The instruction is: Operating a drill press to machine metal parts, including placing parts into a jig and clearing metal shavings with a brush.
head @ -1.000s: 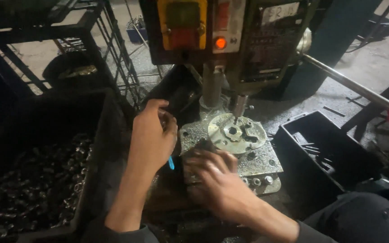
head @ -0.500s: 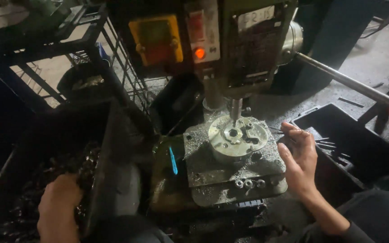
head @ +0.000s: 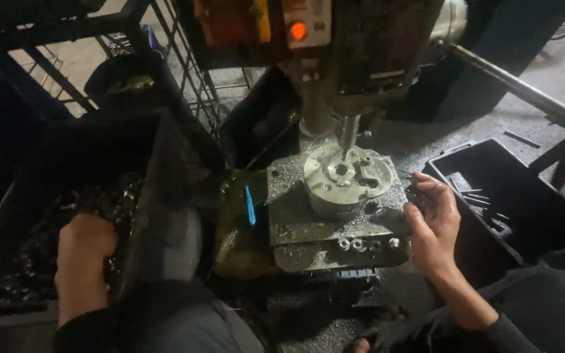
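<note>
1. Left hand (head: 81, 258), lower left of frame: fingers curled down into the dark metal parts (head: 40, 261) in the black crate (head: 152, 196). Fingertips buried, so I cannot tell whether they are clamped on a piece.
2. Right hand (head: 434, 225), right of centre: fingers apart and loosely bent, palm toward the fixture, touching or just beside the right edge of the steel plate (head: 325, 225). It looks empty; nothing visible between the fingers.
3. Round fixture (head: 346, 180) sits on the plate, directly under the drill bit (head: 348, 134) of the drill press (head: 354, 59). Bit tip is at the fixture's top face; I cannot tell whether a workpiece is seated there.
4. Feed lever (head: 524, 91) runs to the upper right, neither hand on it. Orange lamp (head: 299, 31) on the press head is lit.
5. Black tray (head: 524, 209) at right holds a few small pieces; crate at left is well filled.
6. Judgement: between cycles. Picking a part from the crate is under way; loading and drilling are left. By the fill levels, most of the batch remains.
7. Blue marker (head: 250, 204) lies left of the plate, metal chips across the worktop (head: 426, 150).
</note>
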